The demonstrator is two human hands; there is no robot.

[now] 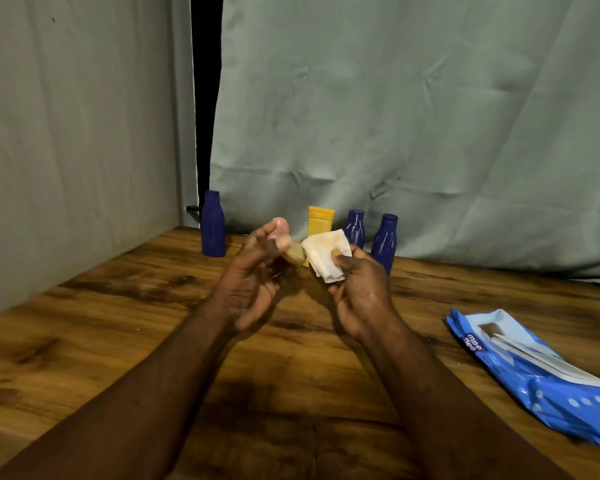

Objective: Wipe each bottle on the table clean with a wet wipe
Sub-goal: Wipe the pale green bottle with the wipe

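Right hand [357, 292]: thumb and fingers pinch a folded wet wipe [326, 254], faintly stained orange, raised above the table [153, 341]. Left hand [253, 275]: fingertips curl round a small tan object [294, 255] that touches the wipe's left edge; its nature cannot be determined. Upright at the far edge, against the cloth backdrop [395, 98]: first blue bottle [213, 225] far left, yellow bottle [321, 221], second blue bottle [354, 228], third blue bottle [385, 242] rightmost. A blue wipes pack [534, 375] lies flat, near right.

The right hand [357, 292] is pinching a wet wipe [326, 259] just beside the small tan object [294, 255] the left hand [253, 275] is holding.
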